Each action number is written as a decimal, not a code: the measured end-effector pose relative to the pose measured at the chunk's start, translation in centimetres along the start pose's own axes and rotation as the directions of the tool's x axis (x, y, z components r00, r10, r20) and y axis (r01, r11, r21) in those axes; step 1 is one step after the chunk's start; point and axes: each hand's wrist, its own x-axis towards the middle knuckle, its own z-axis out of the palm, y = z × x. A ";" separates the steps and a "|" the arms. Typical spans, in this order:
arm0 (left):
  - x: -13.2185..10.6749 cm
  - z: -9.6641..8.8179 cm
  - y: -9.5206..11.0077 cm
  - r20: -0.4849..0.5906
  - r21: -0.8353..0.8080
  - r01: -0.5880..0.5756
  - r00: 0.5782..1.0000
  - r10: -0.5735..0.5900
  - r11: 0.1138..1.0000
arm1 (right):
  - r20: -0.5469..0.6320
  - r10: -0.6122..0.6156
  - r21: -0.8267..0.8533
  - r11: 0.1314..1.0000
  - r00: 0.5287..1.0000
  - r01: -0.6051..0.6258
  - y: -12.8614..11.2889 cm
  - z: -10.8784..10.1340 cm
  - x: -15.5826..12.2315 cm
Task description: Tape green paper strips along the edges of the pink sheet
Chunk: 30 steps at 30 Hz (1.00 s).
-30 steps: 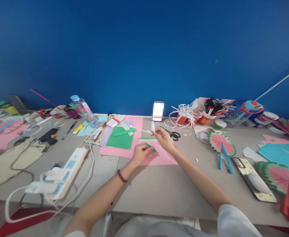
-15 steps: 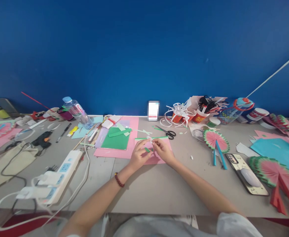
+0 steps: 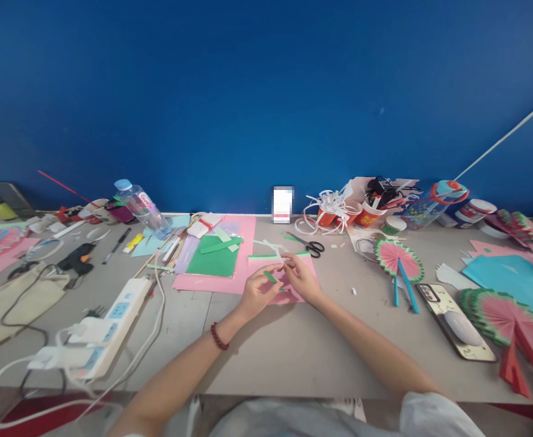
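Above the green-edged pink paper [image 3: 290, 297] on the grey table [image 3: 248, 364], my left hand [image 3: 254, 292] pinches a small green paper strip [image 3: 270, 277] between thumb and fingers. My right hand [image 3: 303, 280], its fingertips drawn narrow, holds a thin white strip [image 3: 280, 255] close by. Black-handled scissors [image 3: 307, 243] lie just beyond my right hand.

Open tabletop [image 3: 339, 276] between right hand [image 3: 303, 280] and pink fan [image 3: 399, 260], scissors [image 3: 307, 244] beyond.
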 end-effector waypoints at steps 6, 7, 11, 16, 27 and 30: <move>-0.3 0.1 0.7 -0.023 -0.062 0.050 0.998 -0.052 0.997 | -0.061 0.010 -0.017 1.000 0.998 -0.011 -0.2 0.0 0.0; -0.3 0.0 0.5 -0.040 -0.066 0.054 0.998 -0.056 0.996 | -0.082 0.013 0.002 1.000 0.997 -0.013 0.0 0.0 0.0; -0.1 -0.4 -0.1 -0.090 -0.061 0.055 0.994 -0.060 0.997 | -0.076 0.046 0.058 0.997 0.996 -0.042 0.7 0.0 0.3; 0.2 -0.7 -0.5 -0.174 -0.023 0.060 0.983 -0.063 0.998 | -0.102 0.056 0.100 0.994 0.993 -0.045 1.2 0.2 0.4; 0.7 -1.3 -1.6 -0.276 0.088 0.065 0.960 -0.039 0.994 | -0.061 0.037 0.254 0.967 0.997 -0.020 0.3 0.3 0.2; 0.7 -1.1 -2.0 -0.233 0.032 0.151 0.962 -0.140 0.988 | 0.036 -0.016 0.295 0.956 0.999 0.005 -0.5 0.9 -0.2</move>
